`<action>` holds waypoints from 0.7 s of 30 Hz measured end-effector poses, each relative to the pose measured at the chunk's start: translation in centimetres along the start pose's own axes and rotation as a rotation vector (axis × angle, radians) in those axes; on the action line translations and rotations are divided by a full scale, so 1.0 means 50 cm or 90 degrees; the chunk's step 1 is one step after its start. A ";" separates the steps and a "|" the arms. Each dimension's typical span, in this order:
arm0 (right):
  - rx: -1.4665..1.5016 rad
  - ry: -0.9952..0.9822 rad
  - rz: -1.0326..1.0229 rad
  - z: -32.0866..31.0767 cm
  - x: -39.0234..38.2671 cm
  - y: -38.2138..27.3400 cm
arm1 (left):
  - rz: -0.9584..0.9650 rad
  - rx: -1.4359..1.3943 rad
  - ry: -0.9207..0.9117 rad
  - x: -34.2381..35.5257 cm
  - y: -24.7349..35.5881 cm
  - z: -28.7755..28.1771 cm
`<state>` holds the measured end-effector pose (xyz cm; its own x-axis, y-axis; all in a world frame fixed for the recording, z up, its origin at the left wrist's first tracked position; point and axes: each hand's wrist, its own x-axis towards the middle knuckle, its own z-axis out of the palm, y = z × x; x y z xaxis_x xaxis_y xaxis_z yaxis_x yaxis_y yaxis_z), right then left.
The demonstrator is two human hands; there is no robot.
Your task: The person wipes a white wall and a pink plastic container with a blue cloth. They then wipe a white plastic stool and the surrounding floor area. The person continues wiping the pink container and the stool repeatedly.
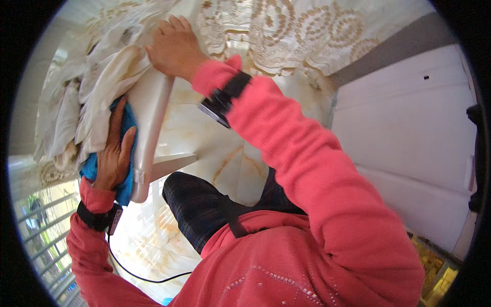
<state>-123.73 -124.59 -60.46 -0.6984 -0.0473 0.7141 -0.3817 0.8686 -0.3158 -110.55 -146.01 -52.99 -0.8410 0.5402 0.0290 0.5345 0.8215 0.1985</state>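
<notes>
My left hand lies stretched along a blue cloth on a narrow white surface, its thumb apart from the fingers and its fingertips partly under draped white fabric. Higher up, my right hand has curled fingers on the cream-white fabric, at the far end of that surface. Both wrists carry black straps with small devices, and a black cable hangs from the left one.
White lace curtain hangs across the top. A large white cabinet stands at the right. Below are marble floor tiles and my legs. A barred window shows at lower left, yellow items at lower right.
</notes>
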 end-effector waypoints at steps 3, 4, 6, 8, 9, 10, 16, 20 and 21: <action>0.051 -0.016 -0.114 -0.070 -0.079 -0.050 | -0.031 -0.097 0.023 -0.006 -0.023 0.024; 0.080 -0.020 -0.132 -0.086 -0.102 -0.073 | -0.037 -0.134 0.036 -0.008 -0.032 0.032; 0.125 -0.031 -0.149 -0.109 -0.127 -0.100 | -0.095 0.025 -0.061 -0.011 -0.052 0.041; 0.158 -0.044 -0.148 -0.124 -0.141 -0.114 | -0.069 0.035 0.030 -0.012 -0.058 0.053; 0.150 -0.026 -0.155 -0.126 -0.139 -0.114 | -0.068 0.003 0.035 -0.010 -0.060 0.052; 0.147 -0.045 -0.160 -0.128 -0.138 -0.113 | -0.083 -0.024 0.014 -0.009 -0.056 0.052; 0.109 -0.044 -0.210 -0.121 -0.126 -0.101 | 0.086 -0.114 0.061 -0.040 0.027 0.038; 0.096 -0.075 -0.197 -0.125 -0.127 -0.101 | 0.122 -0.009 0.091 -0.095 0.084 0.037; 0.068 -0.092 -0.220 -0.128 -0.124 -0.098 | 0.104 0.011 0.094 -0.110 0.093 0.043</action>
<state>-113.68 -125.38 -59.35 -0.5922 -0.4041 0.6972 -0.6655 0.7331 -0.1404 -103.24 -144.78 -54.31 -0.7460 0.6344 0.2023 0.6644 0.7294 0.1628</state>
